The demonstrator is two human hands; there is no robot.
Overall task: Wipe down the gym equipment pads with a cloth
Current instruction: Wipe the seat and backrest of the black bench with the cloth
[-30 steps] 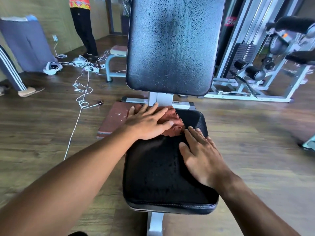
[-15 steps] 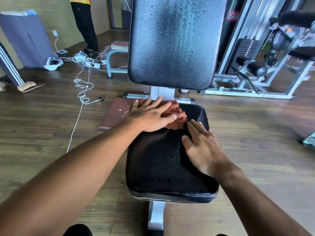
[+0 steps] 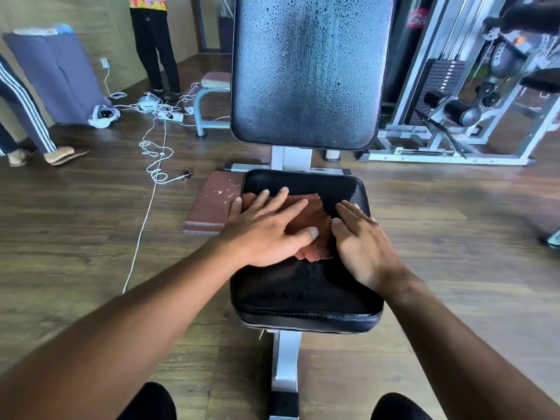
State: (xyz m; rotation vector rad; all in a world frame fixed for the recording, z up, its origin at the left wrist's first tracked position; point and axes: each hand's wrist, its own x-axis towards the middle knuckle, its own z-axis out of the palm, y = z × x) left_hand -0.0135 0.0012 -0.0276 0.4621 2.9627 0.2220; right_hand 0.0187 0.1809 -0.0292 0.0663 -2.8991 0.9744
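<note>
My left hand [image 3: 266, 228] lies flat on the cloth [image 3: 309, 221], fingers spread and straight, palm pressing it into the seat pad [image 3: 303, 295]. No pinch, no curl, an open grip bearing down. My right hand [image 3: 362, 244] lies flat just beside it, fingers straight on the bare vinyl at the cloth's right edge, bracing me, holding nothing.

The cloth sits on the far half of the seat, rust-red and rumpled, its near edge frayed and poking out below my thumb. It looks thin, soft and light: it'll bunch and fold the moment I push unevenly, so I judge a wide flat palm beats a fistful. Pressure through the heel of the hand, fingers fanned to keep it spread, that's where I'd take hold. If it rolls up, I'd pinch a corner and shake it flat.

The seat looks padded and yielding under a slick black skin, with beads of wet on the near part, so I expect the cloth to glide easily there and maybe skid out from under me. The seat edges and stitched front seam probably trap moisture; they want a slower pass.

The back pad [image 3: 306, 71] stands steeply tilted beyond, thickly beaded with droplets and unwiped by the look of it. On that slope the cloth won't rest by itself, so I reckon I'll need a real closed grip on it there, or a firm palm push with drips running down toward the seat.
</note>
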